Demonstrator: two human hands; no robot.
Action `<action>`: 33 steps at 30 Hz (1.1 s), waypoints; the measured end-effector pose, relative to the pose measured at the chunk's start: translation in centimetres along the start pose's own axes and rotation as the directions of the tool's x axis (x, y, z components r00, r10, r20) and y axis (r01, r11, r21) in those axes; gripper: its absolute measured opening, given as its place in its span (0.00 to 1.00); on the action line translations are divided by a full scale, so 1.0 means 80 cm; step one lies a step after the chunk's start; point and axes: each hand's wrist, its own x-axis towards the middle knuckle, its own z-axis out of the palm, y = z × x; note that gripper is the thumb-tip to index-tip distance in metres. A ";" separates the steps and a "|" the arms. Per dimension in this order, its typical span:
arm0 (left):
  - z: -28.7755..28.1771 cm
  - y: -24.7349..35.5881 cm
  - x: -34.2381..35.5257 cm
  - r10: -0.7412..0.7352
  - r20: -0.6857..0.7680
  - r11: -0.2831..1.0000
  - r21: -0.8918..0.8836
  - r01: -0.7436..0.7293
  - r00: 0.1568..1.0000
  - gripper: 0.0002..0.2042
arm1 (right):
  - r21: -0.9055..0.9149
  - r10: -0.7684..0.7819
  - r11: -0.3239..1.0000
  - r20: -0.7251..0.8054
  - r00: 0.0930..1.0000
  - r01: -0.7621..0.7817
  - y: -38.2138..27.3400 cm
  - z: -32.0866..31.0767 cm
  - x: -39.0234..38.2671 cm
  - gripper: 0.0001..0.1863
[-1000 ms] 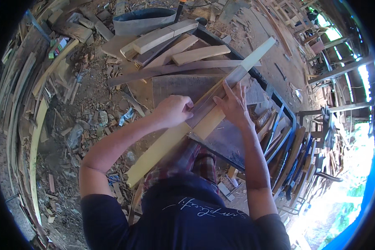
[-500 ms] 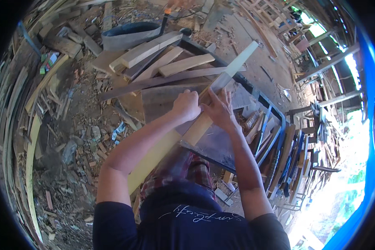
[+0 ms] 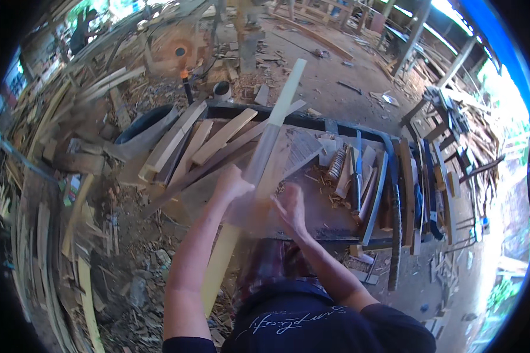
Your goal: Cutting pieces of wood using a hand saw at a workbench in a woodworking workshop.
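A long pale board [image 3: 287, 97] slants across the workbench toward my lap, its lower part [image 3: 221, 265] showing beside my left forearm. Along its middle lies a shorter brown wooden piece [image 3: 264, 147], partly blurred. My left hand [image 3: 232, 185] is closed at the left edge of these pieces, its thumb side toward the wood; what it holds, if anything, is hidden. My right hand [image 3: 291, 206] is just right of the wood, thumb and fingers apart, with nothing seen in it.
Several cut wood pieces [image 3: 224, 138] lie on the bench's left part. A handsaw-like blue-edged strip [image 3: 375, 200] and more sticks lean at its right side. A dark trough [image 3: 150, 126] stands beyond. Wood scraps [image 3: 141, 276] cover the ground at left.
The view has turned, so the bench sits differently in it. My right hand has come off the wood and moved toward me on its right side. My left hand stays closed by the wood.
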 end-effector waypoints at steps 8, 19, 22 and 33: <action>0.015 -0.035 0.038 0.105 0.253 0.936 -0.352 -0.010 0.962 0.15 | 0.591 0.186 0.731 0.309 0.932 -0.342 0.007 0.027 -0.016 0.18; 0.022 -0.056 0.055 -0.127 0.342 0.838 -0.466 0.285 0.931 0.05 | 0.307 0.134 0.951 -0.279 0.951 -0.044 0.044 -0.276 -0.025 0.08; 0.022 -0.037 0.049 -0.118 0.335 0.822 -0.495 0.281 0.935 0.07 | 0.100 0.113 0.993 -0.583 0.804 -0.067 0.125 -0.415 -0.016 0.04; 0.013 -0.018 0.049 -0.162 0.352 0.840 -0.441 0.316 0.922 0.12 | -0.509 0.046 0.516 -0.787 0.615 -0.689 0.280 -0.653 -0.002 0.13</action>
